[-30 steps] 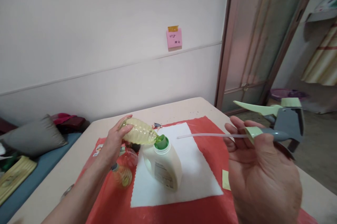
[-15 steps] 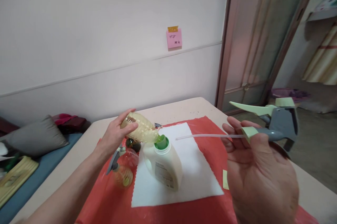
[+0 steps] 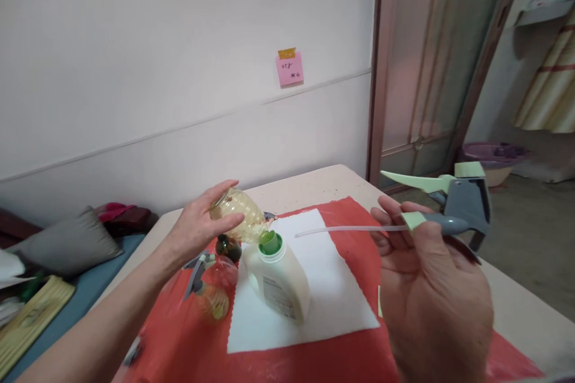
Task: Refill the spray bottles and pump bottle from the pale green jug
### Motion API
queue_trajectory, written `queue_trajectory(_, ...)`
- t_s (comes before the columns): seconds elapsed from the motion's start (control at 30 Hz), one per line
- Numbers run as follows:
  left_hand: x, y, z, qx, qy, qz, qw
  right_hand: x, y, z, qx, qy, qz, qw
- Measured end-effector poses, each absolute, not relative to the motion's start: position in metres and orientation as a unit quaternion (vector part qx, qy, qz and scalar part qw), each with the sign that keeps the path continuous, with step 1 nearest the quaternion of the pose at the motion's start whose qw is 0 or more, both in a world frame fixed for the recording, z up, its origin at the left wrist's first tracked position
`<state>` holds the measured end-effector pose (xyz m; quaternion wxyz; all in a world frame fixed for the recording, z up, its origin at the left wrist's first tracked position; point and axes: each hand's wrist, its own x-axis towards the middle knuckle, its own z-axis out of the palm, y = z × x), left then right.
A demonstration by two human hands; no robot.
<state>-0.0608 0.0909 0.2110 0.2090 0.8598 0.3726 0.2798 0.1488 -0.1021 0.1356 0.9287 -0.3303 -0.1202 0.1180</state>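
My left hand point(image 3: 200, 230) grips a clear ribbed bottle point(image 3: 240, 222) of yellowish liquid, tipped with its mouth down into the green neck point(image 3: 272, 243) of a cream detergent jug point(image 3: 278, 281). The jug stands on a white cloth point(image 3: 314, 293) over a red mat point(image 3: 359, 233). My right hand point(image 3: 431, 293) is raised at the right, fingers closed on a grey and pale-green trigger sprayer head point(image 3: 453, 203). Its thin clear dip tube point(image 3: 345, 229) points left above the cloth.
A second clear spray bottle point(image 3: 213, 293) with a grey trigger and a small dark green bottle point(image 3: 227, 247) stand left of the jug. A pink sticky note point(image 3: 290, 68) hangs on the wall. Cushions point(image 3: 63, 242) lie at the left; a doorway opens on the right.
My left hand has tipped the ribbed bottle steeper into the jug's neck, its base now higher. The sprayer head in my right hand drifted slightly left; the view shifted a little.
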Motion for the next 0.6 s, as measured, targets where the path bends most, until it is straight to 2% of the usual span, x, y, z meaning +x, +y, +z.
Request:
queue_trajectory(0.23, -0.051, 0.08, 0.222, 0.874, 0.374, 0.256, 0.173, 0.154, -0.109, 0.138, -0.321, -0.111, 0.125, 0.932)
queue_trajectory(0.6, -0.044, 0.066, 0.23, 0.866, 0.391, 0.259, 0.172, 0.158, -0.117, 0.141, -0.311, -0.116, 0.127, 0.935)
